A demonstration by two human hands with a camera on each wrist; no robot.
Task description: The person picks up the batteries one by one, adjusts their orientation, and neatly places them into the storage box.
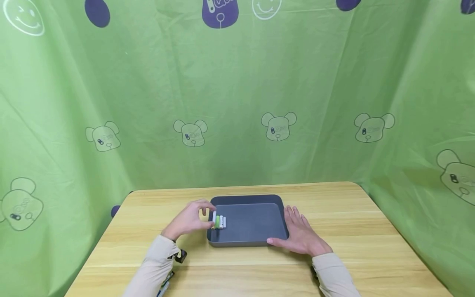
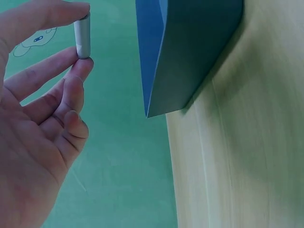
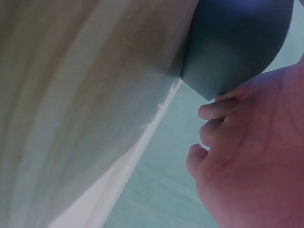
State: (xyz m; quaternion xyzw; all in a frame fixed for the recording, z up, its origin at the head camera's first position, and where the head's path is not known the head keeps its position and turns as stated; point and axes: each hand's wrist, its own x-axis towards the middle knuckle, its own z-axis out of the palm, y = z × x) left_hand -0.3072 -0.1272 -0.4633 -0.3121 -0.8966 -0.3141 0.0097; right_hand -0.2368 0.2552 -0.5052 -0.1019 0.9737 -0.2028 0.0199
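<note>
Head view, my left hand (image 1: 191, 217) pinching a slim pale cylinder (image 2: 82, 39), at the left of a dark grey tray (image 1: 252, 222), beside green and white cylinders (image 1: 217, 222), right hand (image 1: 301, 235) straight-fingered at the tray's right edge.

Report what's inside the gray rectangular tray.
The tray holds small green and white cylindrical batteries near its left side; the floor under them is covered, and the left hand hides part of that side.

Behind the bare fingers of the left hand (image 1: 191, 218) comes a beige long sleeve (image 1: 148, 264), a dark block (image 1: 181, 256) at its cuff; farther back, a blue-and-dark strip (image 1: 165, 285), perhaps a strap. Behind the right hand's (image 1: 301, 236) fingers, a matching sleeve (image 1: 335, 270) borders a dark piece (image 1: 315, 272).
</note>
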